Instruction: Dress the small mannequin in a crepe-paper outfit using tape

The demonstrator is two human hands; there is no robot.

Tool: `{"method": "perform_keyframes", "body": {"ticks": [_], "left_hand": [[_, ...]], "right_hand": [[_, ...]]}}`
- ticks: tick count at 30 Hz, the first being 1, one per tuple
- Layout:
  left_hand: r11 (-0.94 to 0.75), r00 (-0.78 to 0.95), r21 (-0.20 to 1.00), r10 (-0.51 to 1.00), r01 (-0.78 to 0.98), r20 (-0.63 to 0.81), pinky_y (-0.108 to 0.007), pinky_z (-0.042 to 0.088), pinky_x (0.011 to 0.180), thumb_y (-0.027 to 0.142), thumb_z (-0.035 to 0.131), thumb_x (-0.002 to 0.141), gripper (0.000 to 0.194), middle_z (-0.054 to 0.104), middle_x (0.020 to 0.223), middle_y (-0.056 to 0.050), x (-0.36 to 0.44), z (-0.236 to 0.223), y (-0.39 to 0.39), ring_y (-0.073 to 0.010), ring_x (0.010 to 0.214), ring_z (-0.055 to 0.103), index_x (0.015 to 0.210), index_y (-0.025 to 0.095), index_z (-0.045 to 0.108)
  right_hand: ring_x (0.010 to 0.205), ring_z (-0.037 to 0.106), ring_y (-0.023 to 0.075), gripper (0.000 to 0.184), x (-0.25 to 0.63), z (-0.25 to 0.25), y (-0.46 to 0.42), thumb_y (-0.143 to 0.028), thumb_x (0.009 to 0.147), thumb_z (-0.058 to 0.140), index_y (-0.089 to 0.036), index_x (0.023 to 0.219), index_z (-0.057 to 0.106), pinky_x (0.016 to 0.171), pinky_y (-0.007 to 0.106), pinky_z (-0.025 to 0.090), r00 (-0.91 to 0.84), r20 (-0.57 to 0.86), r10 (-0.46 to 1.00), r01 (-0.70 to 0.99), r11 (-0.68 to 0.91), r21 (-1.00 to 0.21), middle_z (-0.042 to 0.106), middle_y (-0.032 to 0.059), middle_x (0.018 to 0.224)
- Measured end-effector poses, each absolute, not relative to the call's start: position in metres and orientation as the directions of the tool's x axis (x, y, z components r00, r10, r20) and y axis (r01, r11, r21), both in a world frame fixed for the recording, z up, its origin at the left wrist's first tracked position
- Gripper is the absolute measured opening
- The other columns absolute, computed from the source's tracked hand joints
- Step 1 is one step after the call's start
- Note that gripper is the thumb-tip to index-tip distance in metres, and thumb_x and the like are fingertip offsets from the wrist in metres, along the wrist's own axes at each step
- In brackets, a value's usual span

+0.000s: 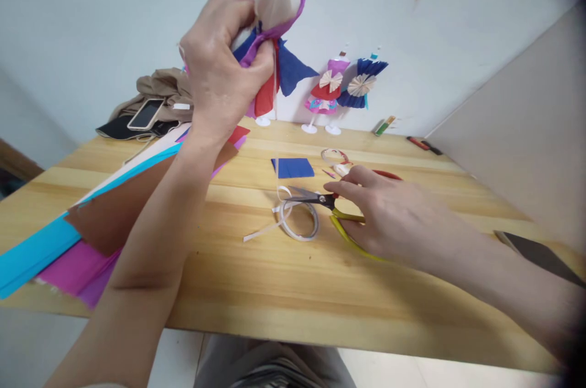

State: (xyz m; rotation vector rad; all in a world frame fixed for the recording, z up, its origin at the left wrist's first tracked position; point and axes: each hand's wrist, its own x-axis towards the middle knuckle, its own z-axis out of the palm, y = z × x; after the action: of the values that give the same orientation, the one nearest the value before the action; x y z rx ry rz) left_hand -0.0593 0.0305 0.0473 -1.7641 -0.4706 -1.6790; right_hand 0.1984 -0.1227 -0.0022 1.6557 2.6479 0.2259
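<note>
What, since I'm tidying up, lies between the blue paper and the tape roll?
In the head view, the scissors' blades and a white curl show between the blue paper and tape roll.

Both hands are bare: the left hand (224, 58) at upper centre, the right hand (384, 211) right of centre. The left forearm (158, 235) is bare too, slim at the wrist and broader below, with a crease across it at lower left. The right forearm (480, 278) is bare toward the right edge. A pale sleeve edge (101, 385) shows at the bottom left. At bottom centre, grey clothing (215, 366) has soft folds and darker stripes.
</note>
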Motion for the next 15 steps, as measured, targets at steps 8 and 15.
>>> {"method": "perform_keyframes", "body": {"ticks": [8, 15], "left_hand": [[-0.762, 0.108, -0.196, -0.165, 0.617, 0.980, -0.031, 0.057, 0.074, 0.008, 0.064, 0.075, 0.019, 0.074, 0.091, -0.002, -0.050, 0.045, 0.024, -0.0178, 0.085, 0.071, 0.092, 0.017, 0.069], [-0.763, 0.132, -0.161, -0.100, 0.625, 0.986, -0.033, 0.055, 0.076, 0.011, 0.065, 0.077, 0.021, 0.072, 0.096, 0.000, -0.050, 0.044, 0.022, -0.0195, 0.090, 0.070, 0.095, 0.024, 0.064]], "right_hand": [[0.074, 0.067, 0.0270, 0.020, 0.163, 0.020, -0.108, -0.014, 0.076, 0.058, -0.016, 0.090, 0.072, 0.056, 0.033, 0.041, -0.415, -0.070, 0.907, 0.817, 0.405, 0.410, 0.068, 0.0173, 0.100], [0.072, 0.068, 0.0277, 0.022, 0.157, 0.017, -0.101, -0.012, 0.080, 0.055, -0.015, 0.091, 0.074, 0.057, 0.035, 0.042, -0.452, -0.097, 0.887, 0.779, 0.446, 0.442, 0.070, 0.0182, 0.099]]}}
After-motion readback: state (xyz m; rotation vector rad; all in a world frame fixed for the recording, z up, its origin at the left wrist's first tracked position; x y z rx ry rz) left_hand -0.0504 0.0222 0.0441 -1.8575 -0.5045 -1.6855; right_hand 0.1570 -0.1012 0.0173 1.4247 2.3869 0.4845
